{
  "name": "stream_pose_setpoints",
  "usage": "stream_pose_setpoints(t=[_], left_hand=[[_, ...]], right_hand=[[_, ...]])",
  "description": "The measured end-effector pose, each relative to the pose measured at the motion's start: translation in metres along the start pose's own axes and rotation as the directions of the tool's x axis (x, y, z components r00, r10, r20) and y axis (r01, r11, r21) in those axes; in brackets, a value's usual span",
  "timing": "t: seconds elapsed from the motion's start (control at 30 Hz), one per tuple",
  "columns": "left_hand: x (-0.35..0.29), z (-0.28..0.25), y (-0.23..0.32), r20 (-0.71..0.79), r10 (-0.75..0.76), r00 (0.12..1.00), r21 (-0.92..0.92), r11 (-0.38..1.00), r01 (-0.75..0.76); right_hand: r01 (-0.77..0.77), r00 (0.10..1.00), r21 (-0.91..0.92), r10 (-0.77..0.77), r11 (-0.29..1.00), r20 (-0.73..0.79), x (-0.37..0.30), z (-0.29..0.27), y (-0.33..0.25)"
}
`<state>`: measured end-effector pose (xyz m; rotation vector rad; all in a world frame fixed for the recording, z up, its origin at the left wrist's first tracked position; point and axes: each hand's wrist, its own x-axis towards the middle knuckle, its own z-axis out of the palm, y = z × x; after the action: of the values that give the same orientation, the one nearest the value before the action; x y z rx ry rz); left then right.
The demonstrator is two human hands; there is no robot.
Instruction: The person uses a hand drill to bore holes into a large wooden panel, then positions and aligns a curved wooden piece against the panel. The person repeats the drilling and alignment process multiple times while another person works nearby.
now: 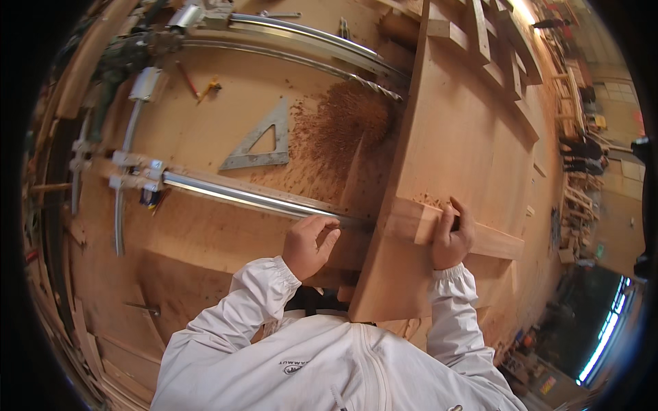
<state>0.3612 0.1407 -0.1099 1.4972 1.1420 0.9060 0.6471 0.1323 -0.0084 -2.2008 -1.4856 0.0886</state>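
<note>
My left hand [310,246] hovers by the near end of a long steel clamp bar [247,195], its fingers bent and the thumb apart, with nothing visible in it. My right hand [452,236] lies over a wooden crosspiece [497,241] on a large wooden panel [456,151], fingers curled across its far edge. A little heap of wood chips [430,201] lies at those fingertips. What is under the right palm is hidden. Left of the panel, a spiral drill bit [375,86] points toward its edge, above a wide pile of brown shavings [349,127].
A metal triangle square [236,160] lies on the wooden work surface [199,127], with a red pencil [186,79] and a small yellow tool [211,88] beyond. Another clamp bar [301,34] runs along the far side. More wooden blocks [449,33] top the panel's far end. People [582,157] stand in the right background.
</note>
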Motion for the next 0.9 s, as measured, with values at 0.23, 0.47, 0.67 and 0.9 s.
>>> stream_pose_setpoints(t=[0.23, 0.47, 0.67, 0.9], left_hand=[[0.081, -0.013, -0.025, 0.157, -0.164, 0.974, -0.340, 0.917, 0.209], [0.234, -0.091, -0.076, -0.208, -0.317, 0.925, -0.871, 0.490, -0.028], [0.293, -0.093, -0.048, -0.324, -0.383, 0.865, -0.843, 0.531, -0.081], [0.292, -0.082, -0.052, -0.315, -0.304, 0.899, -0.828, 0.551, -0.104]], right_hand=[[0.058, 0.998, -0.013, -0.058, 0.998, 0.037, 0.008, 0.006, -0.009], [0.026, 0.991, -0.151, -0.006, 0.988, 0.134, 0.014, 0.004, -0.016], [-0.056, 0.978, -0.166, 0.088, 0.984, 0.189, 0.017, 0.002, -0.018], [-0.109, 0.964, -0.200, 0.153, 0.974, 0.219, 0.018, 0.002, -0.019]])
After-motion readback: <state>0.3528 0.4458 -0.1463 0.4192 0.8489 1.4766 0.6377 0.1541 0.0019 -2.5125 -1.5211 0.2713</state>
